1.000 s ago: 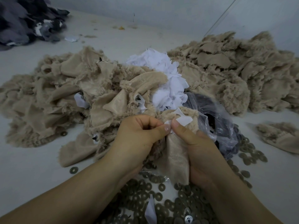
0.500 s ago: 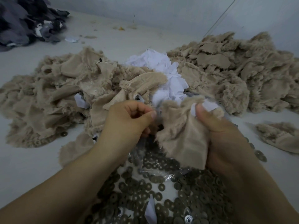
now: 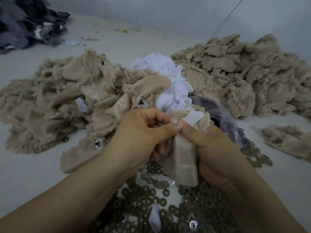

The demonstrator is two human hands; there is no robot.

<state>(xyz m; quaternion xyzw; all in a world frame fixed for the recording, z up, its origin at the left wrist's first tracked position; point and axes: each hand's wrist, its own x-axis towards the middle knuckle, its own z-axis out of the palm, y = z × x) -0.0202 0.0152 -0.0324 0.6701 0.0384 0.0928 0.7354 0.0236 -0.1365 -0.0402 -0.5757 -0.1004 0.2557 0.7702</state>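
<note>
A beige plush fabric piece (image 3: pixel 183 158) with a small white patch (image 3: pixel 195 117) at its top edge hangs between my two hands in the middle of the head view. My left hand (image 3: pixel 143 132) pinches its upper edge with thumb and curled fingers. Thumb to thumb with it, my right hand (image 3: pixel 213 147) grips the piece from the right. What lies between the fingertips is hidden.
A heap of beige plush pieces (image 3: pixel 55 98) lies to the left and another heap (image 3: pixel 244 73) to the right. White cloth scraps (image 3: pixel 171 84) sit between them. Several dark round washers (image 3: pixel 168 207) cover the surface below my hands. A clear plastic bag (image 3: pixel 225 118) lies at right, dark fabric (image 3: pixel 25 22) far left.
Half a second ago my hands were apart with the piece spread out. They have come back together, thumbs touching, and the piece hangs folded and narrow.
</note>
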